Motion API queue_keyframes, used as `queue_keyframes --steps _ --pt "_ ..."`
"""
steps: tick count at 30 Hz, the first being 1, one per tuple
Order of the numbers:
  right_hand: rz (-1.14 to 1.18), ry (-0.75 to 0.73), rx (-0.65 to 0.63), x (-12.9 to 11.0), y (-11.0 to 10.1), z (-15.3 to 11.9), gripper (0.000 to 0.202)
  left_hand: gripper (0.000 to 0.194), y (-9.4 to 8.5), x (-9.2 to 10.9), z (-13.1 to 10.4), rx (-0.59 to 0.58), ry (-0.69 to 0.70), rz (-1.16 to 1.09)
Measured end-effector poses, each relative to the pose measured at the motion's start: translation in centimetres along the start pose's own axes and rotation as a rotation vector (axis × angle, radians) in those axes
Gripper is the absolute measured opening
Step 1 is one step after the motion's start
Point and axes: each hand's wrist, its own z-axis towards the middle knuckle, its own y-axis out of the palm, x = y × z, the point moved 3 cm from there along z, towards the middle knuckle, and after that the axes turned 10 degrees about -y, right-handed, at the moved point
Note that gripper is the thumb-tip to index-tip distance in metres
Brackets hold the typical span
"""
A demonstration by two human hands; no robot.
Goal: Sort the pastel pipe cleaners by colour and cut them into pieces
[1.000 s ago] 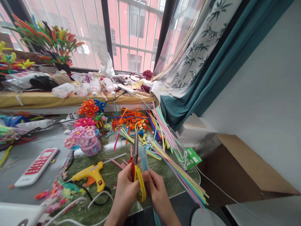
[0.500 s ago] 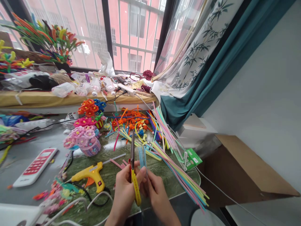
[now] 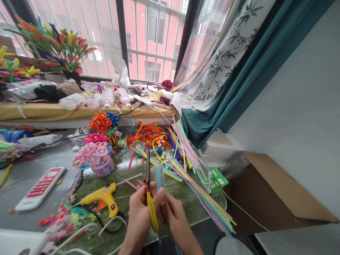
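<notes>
Near the table's front edge, my left hand (image 3: 140, 210) is closed around a pair of scissors (image 3: 148, 177) with yellow handles and dark blades. The blades look shut and point away from me. Beside it, my right hand (image 3: 176, 212) pinches a light blue bundle (image 3: 159, 176), which seems to be wrapped in clear plastic. My left thumb reaches over to the lower part of this bundle. Some fingers of both hands are hidden behind the scissors and the bundle. Short pink pipe cleaners (image 3: 131, 185) lie just beyond my left hand.
A yellow glue gun (image 3: 103, 198) with its cord lies to the left. Pastel pipe cleaners (image 3: 202, 202) spread across the right edge. Pink flowers in a pot (image 3: 102, 166), orange flower pieces (image 3: 151, 132) and a white remote-like device (image 3: 39, 187) are farther off. An open cardboard box (image 3: 287, 187) stands right.
The scissors have shifted slightly left, and their tips now sit a little lower and farther left. The blue bundle has barely moved and stays in my right hand.
</notes>
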Motion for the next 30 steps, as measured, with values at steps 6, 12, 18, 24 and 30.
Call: queue_keyframes --steps 6,12,18,24,30 --pt "0.08 0.027 0.008 0.8 0.0 -0.3 0.051 0.044 -0.2 0.0 -0.1 0.004 0.013 -0.022" --pt "0.092 0.038 -0.019 1.6 0.0 -1.1 0.05 0.041 -0.5 0.1 0.2 -0.011 0.023 -0.017" --pt "0.131 0.082 0.098 2.4 0.2 -3.4 0.055 0.043 -1.3 0.5 0.9 0.079 0.057 -0.019" --pt "0.115 0.174 0.131 3.4 -0.1 -5.1 0.059 0.043 -1.1 0.6 0.8 0.074 0.071 -0.012" --pt "0.086 0.127 0.285 3.1 0.2 -5.0 0.054 0.055 -0.3 1.1 -0.1 0.085 0.067 0.002"
